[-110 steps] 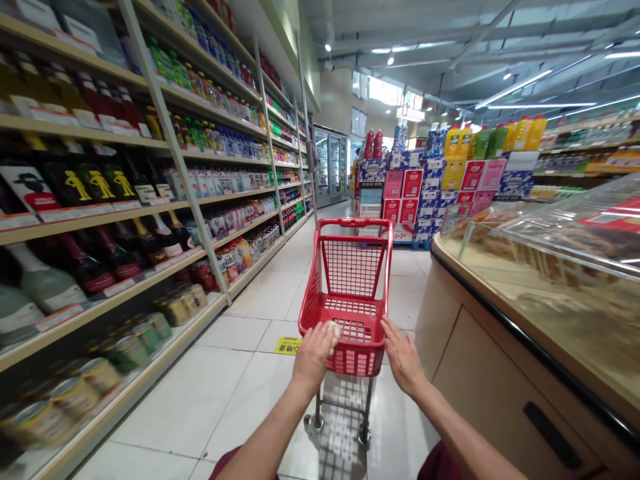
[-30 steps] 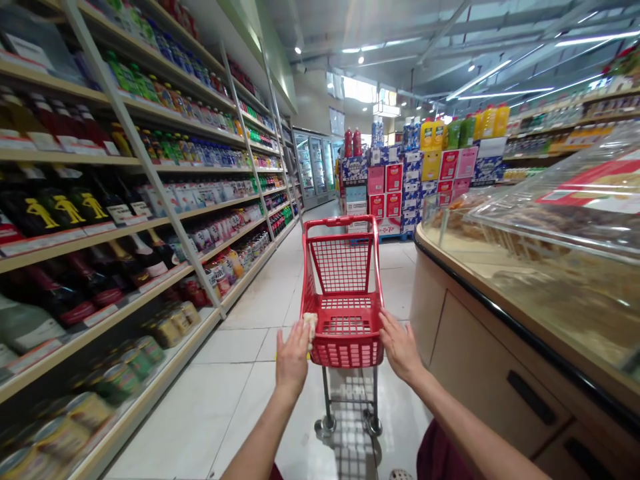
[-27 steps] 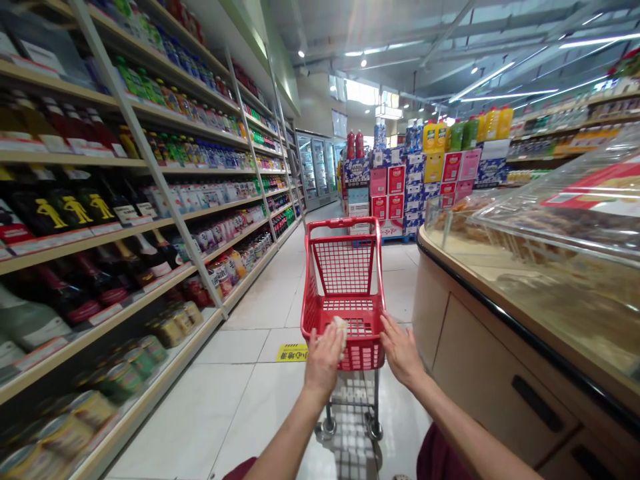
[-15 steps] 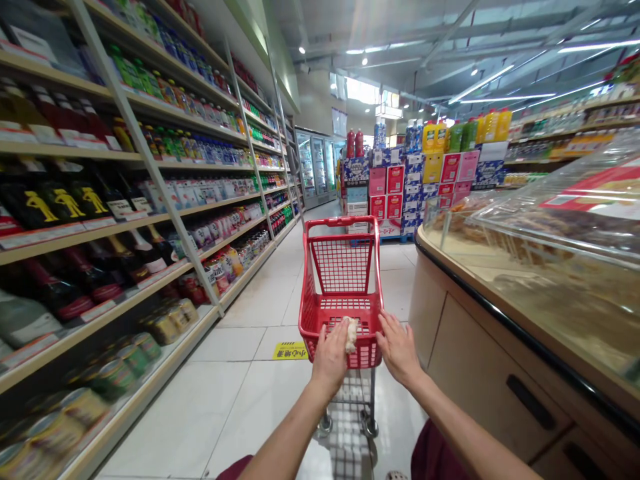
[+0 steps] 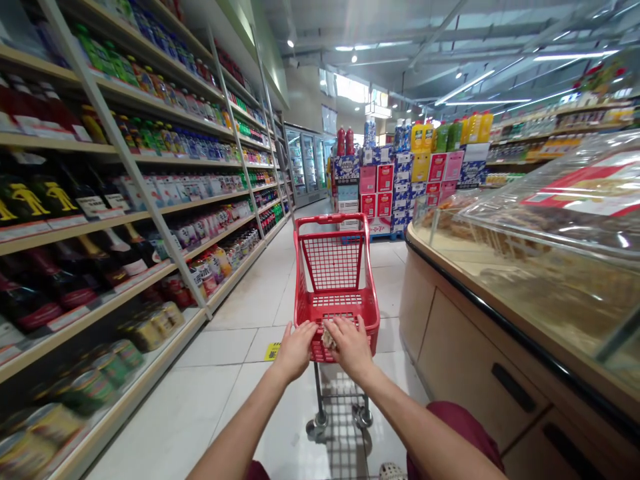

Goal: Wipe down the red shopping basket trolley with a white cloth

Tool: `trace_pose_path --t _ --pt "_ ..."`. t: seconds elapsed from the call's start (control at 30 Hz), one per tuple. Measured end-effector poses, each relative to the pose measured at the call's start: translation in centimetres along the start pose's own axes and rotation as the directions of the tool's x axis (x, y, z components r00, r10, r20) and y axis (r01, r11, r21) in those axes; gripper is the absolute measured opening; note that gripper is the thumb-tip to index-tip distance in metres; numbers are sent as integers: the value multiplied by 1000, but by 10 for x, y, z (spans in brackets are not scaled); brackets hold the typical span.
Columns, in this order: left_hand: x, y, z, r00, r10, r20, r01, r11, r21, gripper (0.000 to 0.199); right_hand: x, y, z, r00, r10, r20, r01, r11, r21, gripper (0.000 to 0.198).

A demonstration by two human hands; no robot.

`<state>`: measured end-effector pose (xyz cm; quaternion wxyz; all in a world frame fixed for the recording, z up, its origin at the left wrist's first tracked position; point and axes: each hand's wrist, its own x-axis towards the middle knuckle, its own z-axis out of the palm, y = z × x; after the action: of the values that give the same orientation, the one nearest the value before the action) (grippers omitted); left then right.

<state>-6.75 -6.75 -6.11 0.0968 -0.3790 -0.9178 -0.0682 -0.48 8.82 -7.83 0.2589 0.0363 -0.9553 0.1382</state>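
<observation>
A small red shopping cart (image 5: 333,300) with a lattice basket and metal legs stands before me. My left hand (image 5: 296,348) lies palm down at the left of its near edge, fingers bent over the rim. My right hand (image 5: 351,341) rests on the same edge further right, fingers also curled over it, the little finger lifted. A small pale, crumpled thing (image 5: 328,337) shows between the hands, against the thumb side of my right hand. Its kind is unclear, and it is partly covered. The visible basket floor holds no goods.
Shelves of bottles and cans (image 5: 150,227) run along the left. A curved counter (image 5: 440,300) with plastic-covered food stands close on the right. Stacked drink boxes (image 5: 383,190) stand ahead, with glass-door fridges (image 5: 303,160) behind. A yellow sign (image 5: 273,351) is on the tiled floor.
My left hand has shifted left, off the pale thing's side. My right hand has come inward from the cart's right corner to the pale thing. The view has swung slightly right.
</observation>
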Motion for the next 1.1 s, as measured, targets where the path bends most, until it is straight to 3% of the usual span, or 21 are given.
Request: trace_pose_path --t 0.13,0.27,0.47,0.6,0.77,0.93,1.03,1.1 --pt "-2 1 -6 1000 26 4 -26 1000 -1 50 -3 20 -12 997 -71 -6 71 996 52 39" --pt "-6 -2 -6 1000 -28 -8 28 1000 -11 51 -21 58 -30 987 -19 -160 17 1000 -17 40" --pt "-5 6 -1 999 -51 6 51 998 -39 49 -45 61 -27 998 -6 -58 -1 993 -116 44" --pt "-5 14 -3 996 -81 49 83 995 -54 50 -40 65 -28 996 53 -75 -59 995 -84 38" --pt "-3 22 -7 993 -86 83 90 995 -45 49 -32 95 -25 992 0 -128 0 1000 5 41" --pt "-1 27 -7 991 -83 103 85 996 -12 50 -26 113 -27 954 176 -244 -120 966 228 36" --pt "0 28 -6 990 -85 113 87 996 -10 51 -21 121 -34 869 290 -401 -168 936 311 36" --pt "1 29 -5 989 -89 116 90 996 -7 52 -21 121 -34 873 268 -408 -161 947 279 37"
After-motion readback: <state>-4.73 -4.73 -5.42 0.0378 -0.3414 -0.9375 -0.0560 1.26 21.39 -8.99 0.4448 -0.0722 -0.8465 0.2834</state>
